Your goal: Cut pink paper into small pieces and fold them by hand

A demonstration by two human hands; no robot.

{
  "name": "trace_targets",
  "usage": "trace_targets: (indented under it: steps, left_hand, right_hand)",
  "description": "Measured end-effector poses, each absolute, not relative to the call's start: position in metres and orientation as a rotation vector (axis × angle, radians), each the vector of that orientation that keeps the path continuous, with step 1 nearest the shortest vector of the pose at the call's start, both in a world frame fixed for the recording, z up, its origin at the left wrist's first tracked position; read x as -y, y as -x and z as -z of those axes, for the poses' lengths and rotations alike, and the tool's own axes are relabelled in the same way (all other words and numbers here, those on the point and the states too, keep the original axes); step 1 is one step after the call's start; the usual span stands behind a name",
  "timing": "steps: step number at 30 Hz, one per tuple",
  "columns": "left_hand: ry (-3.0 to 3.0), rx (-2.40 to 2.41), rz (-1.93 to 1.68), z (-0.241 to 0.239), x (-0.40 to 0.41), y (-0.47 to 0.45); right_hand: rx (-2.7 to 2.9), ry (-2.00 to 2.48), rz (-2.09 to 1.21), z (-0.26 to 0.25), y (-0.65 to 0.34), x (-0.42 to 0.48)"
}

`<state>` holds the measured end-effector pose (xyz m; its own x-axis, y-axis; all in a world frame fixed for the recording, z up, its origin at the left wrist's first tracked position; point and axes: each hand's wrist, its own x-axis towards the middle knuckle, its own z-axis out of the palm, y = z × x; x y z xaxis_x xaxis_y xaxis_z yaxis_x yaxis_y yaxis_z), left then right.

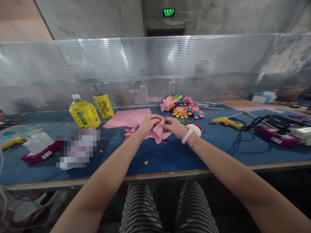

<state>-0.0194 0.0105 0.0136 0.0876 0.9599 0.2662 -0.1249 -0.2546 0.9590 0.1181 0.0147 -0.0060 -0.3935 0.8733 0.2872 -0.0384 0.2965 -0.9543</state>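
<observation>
My left hand [148, 124] and my right hand [173, 126] meet over the blue table [170, 155], both pinching a folded piece of pink paper [157, 132] between the fingers. The paper hangs just above the table top. Under and beside it lie pink paper scraps [128, 132]. A flat stack of pink paper sheets [130, 117] lies just behind my left hand. A white fluffy band and a thin bracelet sit on my right wrist [190, 137].
A yellow bottle [84, 113] and a yellow can [104, 105] stand at the back left. Finished paper flowers [183, 107] lie behind my hands. A yellow glue gun [225, 122] with black cables and magenta boxes [277, 136] are on the right. A perforated metal screen [155, 68] closes the back.
</observation>
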Motion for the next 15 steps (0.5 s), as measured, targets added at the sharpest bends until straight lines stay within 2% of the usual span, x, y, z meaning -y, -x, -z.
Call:
trace_targets:
  steps: [15]
  left_hand:
    - [-1.651, -1.028, -1.155, -0.02, -0.015, 0.034]
  right_hand:
    - [1.578, 0.774, -1.176, 0.001, -0.123, -0.02]
